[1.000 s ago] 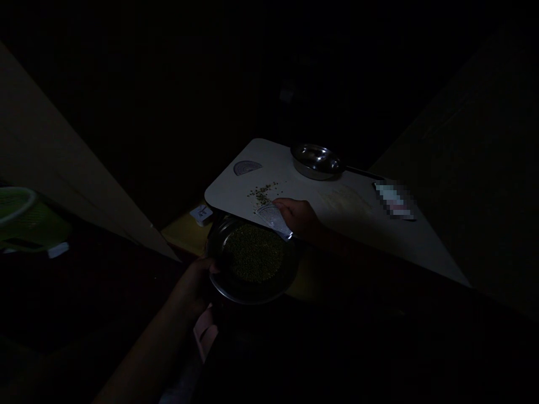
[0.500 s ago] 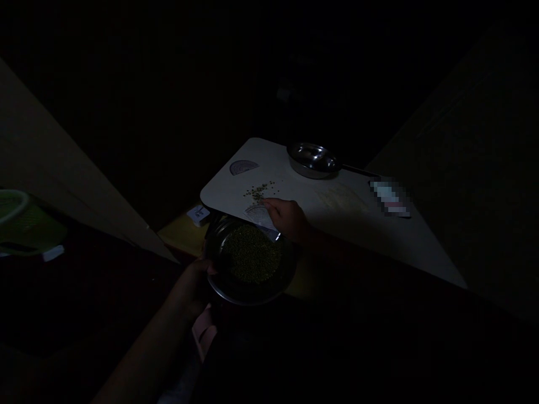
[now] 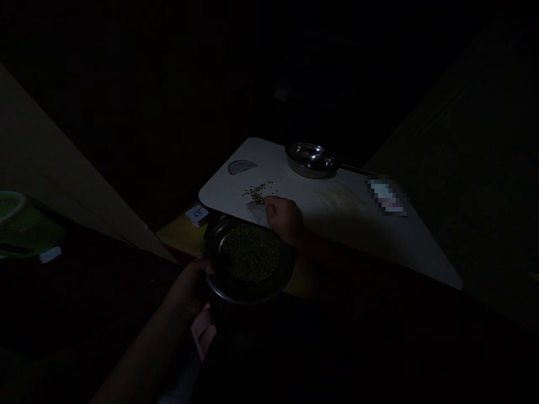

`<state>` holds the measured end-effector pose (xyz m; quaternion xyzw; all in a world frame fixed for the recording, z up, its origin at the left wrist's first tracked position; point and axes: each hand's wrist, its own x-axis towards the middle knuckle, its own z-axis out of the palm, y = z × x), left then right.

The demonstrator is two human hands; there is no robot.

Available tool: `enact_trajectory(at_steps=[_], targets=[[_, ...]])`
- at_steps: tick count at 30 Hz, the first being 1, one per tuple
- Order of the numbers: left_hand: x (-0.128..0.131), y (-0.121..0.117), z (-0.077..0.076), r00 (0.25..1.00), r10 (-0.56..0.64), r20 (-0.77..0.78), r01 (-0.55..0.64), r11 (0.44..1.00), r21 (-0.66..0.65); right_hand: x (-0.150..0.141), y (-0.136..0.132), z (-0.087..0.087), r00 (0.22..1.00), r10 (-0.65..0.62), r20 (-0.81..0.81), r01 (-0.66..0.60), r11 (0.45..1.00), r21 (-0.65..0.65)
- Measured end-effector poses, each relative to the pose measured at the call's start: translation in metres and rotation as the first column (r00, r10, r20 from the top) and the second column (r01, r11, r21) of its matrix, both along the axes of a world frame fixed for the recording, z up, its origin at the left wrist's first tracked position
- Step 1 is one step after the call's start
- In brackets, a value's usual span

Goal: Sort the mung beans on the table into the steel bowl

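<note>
In dim light, my left hand (image 3: 196, 283) is closed on the left rim of a metal bowl (image 3: 244, 298), below the table's near edge. Many small green beans (image 3: 252, 255), which look like mung beans, cover its bottom. My right hand (image 3: 286, 217) is closed above the tabletop at that edge, its thumb and fingertips pinching what looks like a clear protractor (image 3: 256, 212). The hand partly covers it. Just beyond the fingertips, a few loose beans (image 3: 257, 189) lie scattered on the white tabletop (image 3: 223, 188).
A second metal bowl (image 3: 311, 168) stands at the table's far side. Another protractor shape (image 3: 241, 166) lies at the far left. A blurred-out phone-like object (image 3: 387, 196) rests on the right. A small white box (image 3: 197, 214) sits below the left corner; a green basket (image 3: 29, 224) is far left.
The clear piece that stuck out over the bowl beyond the table edge no longer shows there; my right hand has drawn slightly back over the tabletop. My left hand keeps the bowl in place.
</note>
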<state>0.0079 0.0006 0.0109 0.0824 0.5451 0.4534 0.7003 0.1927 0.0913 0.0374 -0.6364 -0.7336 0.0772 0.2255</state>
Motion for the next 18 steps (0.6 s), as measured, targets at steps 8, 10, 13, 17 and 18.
enact_trajectory(at_steps=[8,10,13,17,18], targets=[[-0.005,0.000,-0.007,0.998,-0.059,0.035,0.058,0.998,0.030,0.034,-0.001,-0.004,0.990,-0.121,0.076,0.119,0.992,0.029],[-0.004,0.000,-0.005,0.999,-0.023,0.026,0.023,1.000,0.020,0.043,0.000,-0.005,0.987,-0.141,0.082,0.138,0.990,0.040],[-0.002,0.001,-0.002,1.000,0.002,0.017,-0.001,1.000,-0.004,0.055,0.001,-0.005,0.981,-0.164,0.100,0.159,0.986,0.049],[-0.003,0.001,0.001,0.999,-0.040,-0.029,0.039,0.999,-0.029,0.069,0.002,-0.003,0.979,-0.167,0.118,0.166,0.986,0.017],[-0.003,0.001,0.001,0.998,-0.045,-0.035,0.044,0.999,-0.033,0.073,0.002,-0.003,0.979,-0.170,0.111,0.169,0.985,0.019]])
